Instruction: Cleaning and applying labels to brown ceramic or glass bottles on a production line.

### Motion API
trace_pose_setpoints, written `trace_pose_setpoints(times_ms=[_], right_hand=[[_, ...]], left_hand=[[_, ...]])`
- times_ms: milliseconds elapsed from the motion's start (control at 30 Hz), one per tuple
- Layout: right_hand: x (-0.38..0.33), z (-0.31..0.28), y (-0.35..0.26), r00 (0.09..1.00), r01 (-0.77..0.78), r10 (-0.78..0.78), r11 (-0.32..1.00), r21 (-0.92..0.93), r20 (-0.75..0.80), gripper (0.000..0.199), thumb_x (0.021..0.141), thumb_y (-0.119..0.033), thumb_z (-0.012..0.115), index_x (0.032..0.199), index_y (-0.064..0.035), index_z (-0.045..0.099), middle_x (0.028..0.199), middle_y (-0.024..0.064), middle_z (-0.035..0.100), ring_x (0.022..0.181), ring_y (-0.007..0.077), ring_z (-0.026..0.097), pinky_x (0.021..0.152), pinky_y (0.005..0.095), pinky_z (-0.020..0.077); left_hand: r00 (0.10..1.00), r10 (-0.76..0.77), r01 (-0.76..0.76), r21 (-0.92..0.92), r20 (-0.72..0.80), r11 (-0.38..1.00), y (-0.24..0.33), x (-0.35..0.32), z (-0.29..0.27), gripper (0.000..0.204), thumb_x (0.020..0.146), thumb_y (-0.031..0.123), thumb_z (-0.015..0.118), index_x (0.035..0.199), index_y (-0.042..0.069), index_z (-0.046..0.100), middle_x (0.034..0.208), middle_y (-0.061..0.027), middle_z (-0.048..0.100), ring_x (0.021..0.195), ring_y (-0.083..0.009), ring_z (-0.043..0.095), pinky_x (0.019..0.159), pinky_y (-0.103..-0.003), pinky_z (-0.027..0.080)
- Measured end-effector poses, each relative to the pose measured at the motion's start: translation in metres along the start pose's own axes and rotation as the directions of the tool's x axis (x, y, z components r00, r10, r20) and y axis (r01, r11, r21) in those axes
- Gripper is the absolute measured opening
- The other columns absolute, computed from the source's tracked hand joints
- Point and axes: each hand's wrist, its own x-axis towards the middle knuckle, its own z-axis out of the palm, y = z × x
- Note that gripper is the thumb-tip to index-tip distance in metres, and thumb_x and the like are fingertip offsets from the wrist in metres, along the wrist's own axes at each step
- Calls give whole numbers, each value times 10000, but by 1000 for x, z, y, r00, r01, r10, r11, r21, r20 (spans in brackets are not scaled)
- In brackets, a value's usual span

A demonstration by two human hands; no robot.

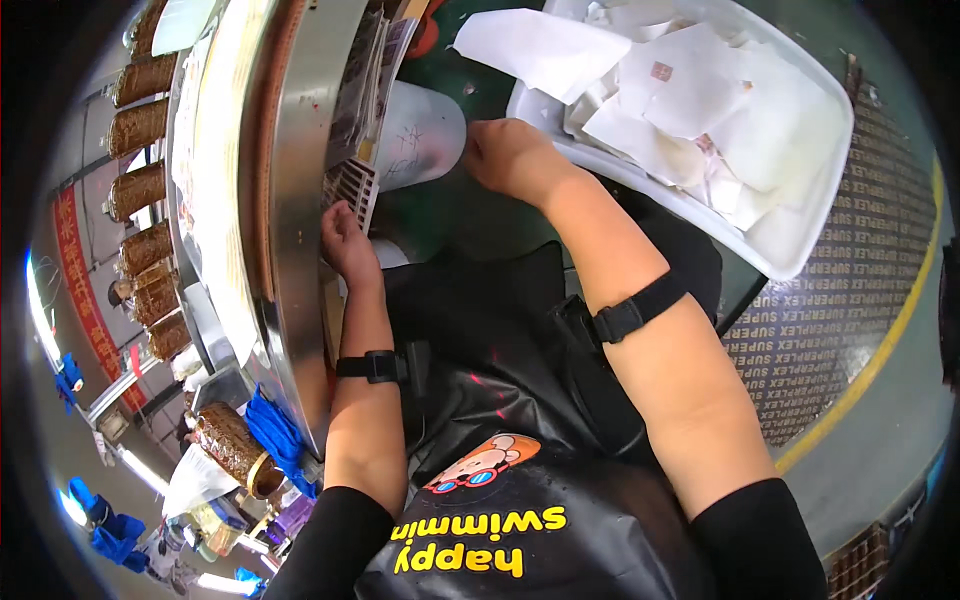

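My left hand is beside the metal edge of the workbench, its fingers curled and closed. Its fingertips are right by a small dark-and-white striped piece; whether they grip it I cannot tell. My right hand is closed, fingers pressed together and pointing left beside a translucent white bucket. Anything in its fingers is hidden. Left of the bucket, printed sheets or cards stand on edge against the bench. Right of my right hand is a white plastic tub heaped with loose white paper sheets.
The metal-edged workbench runs along my left. A black apron covers my lap. Patterned flooring with a yellow line lies to the right. Several brown patterned rolls line the far left, and a blue cloth hangs nearby.
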Motion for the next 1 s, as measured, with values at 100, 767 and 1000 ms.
trace_pose_setpoints(times_ms=[100,767,1000], right_hand=[[14,9,-9,994,-30,40,994,-104,103,253,821,-133,516,1027,-65,646,1083,135,635,999,292,620,839,378,506],[33,22,-8,982,188,-183,975,116,-53,196,813,-203,572,795,-8,574,762,181,633,773,330,636,694,415,518],[35,23,-13,976,218,-209,960,178,-66,201,808,-203,586,799,-3,569,738,180,622,754,336,631,693,413,513]], left_hand=[[989,-137,132,-83,-58,988,-35,25,-1,251,907,209,554,1004,-16,608,947,-100,628,857,-217,585,813,-316,447],[992,23,-53,240,125,969,-20,91,79,354,903,378,496,1151,167,636,1033,-187,530,990,-315,514,896,-383,397],[986,105,-151,420,131,895,-16,88,78,448,905,420,461,1277,180,530,1082,-207,491,1048,-353,488,926,-420,384]])
